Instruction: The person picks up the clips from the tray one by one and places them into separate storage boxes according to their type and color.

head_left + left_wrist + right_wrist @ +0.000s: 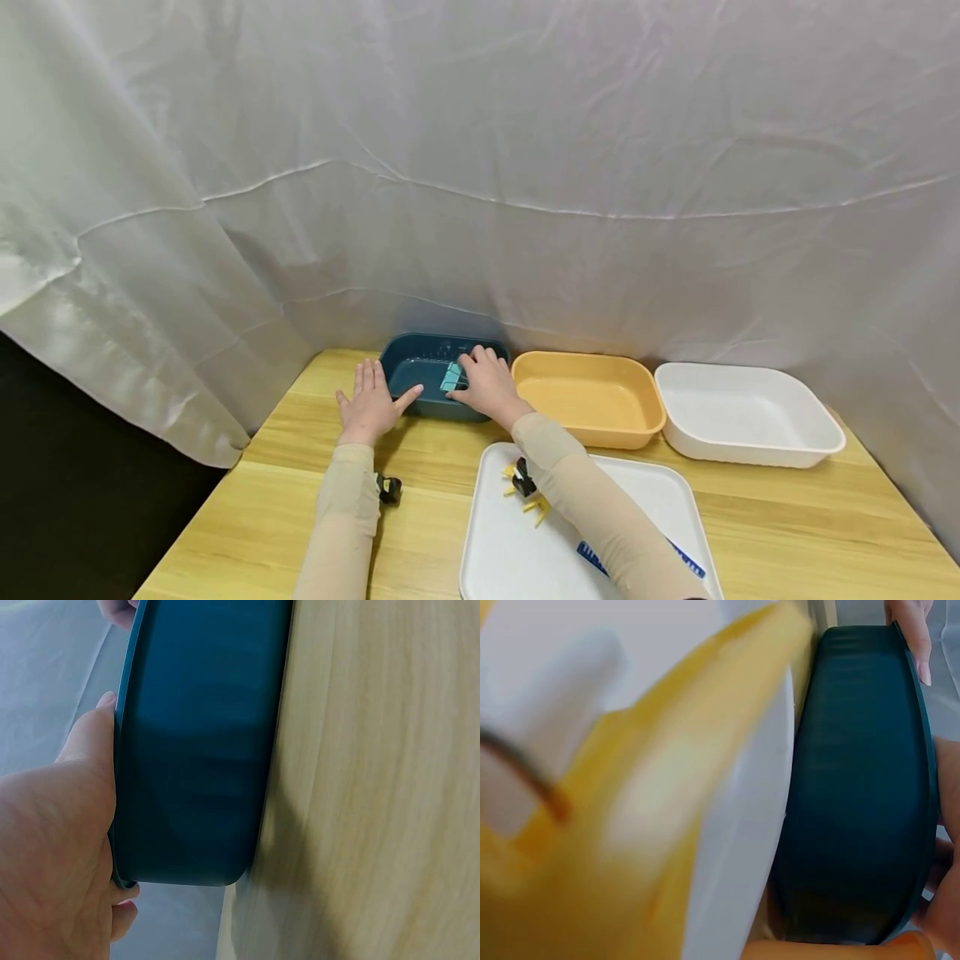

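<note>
Tbl (pixel 420 542): 3 bins (pixel 444 408), 2 hands (pixel 487 385)

Place: curtained tabletop stn, lab-style; exact rm type unclear
Curtain (pixel 525 125): lt-grey cloth, back & sides
Table (pixel 427 525): lt wood-grain top
Row: teal bin (pixel 435 408), orange bin (pixel 585 400), wht bin (pixel 750 408)

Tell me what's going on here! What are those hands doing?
A person's right hand reaches into the dark teal bin, thumb and fingers around a light-blue thing. The left hand rests at the bin's left rim, fingers straight. A yellow bin and a white bin stand to the right. A black-and-yellow thing and a blue strip lie on the white tray, partly behind the right arm.
</note>
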A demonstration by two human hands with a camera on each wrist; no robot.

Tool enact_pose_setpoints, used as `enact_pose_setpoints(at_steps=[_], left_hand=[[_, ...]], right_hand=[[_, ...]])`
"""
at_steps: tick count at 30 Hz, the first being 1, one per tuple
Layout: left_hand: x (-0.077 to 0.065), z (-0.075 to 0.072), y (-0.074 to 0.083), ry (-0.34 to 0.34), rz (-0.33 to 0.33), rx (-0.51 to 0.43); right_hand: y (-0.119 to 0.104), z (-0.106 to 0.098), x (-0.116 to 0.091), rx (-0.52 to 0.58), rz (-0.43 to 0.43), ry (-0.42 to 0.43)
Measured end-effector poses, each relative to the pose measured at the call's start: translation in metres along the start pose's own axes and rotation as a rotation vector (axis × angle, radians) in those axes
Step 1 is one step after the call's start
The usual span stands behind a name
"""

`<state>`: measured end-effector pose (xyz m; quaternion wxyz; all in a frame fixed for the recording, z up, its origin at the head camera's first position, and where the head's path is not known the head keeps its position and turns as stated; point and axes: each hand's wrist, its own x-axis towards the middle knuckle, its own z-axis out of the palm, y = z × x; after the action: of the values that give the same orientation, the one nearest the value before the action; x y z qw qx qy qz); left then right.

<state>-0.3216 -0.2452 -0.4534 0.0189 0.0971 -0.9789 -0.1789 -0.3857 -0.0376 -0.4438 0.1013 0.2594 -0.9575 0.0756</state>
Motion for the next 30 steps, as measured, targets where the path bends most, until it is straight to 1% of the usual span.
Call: enact_pose_setpoints(at_steps=[5, 16, 23, 30], left_hand=[[0.000, 0.001, 0.001, 0.009, -0.003, 0.004], [0.000, 0.004, 0.001, 0.004, -0.002, 0.015], [0.002, 0.004, 0.001, -0.003, -0.006, 0.018], [0.001, 0.005, 0.001, 0.003, -0.008, 0.018]], right_hand=[[-0.001, 0.001, 0.002, 0.012, -0.036, 0.005], [-0.002, 0.006, 0.011, 0.015, -0.077, -0.070], [-0.002, 0.006, 0.014, 0.048, -0.067, -0.110], [-0.003, 0.004, 0.015, 0.035, -0.058, -0.161]])
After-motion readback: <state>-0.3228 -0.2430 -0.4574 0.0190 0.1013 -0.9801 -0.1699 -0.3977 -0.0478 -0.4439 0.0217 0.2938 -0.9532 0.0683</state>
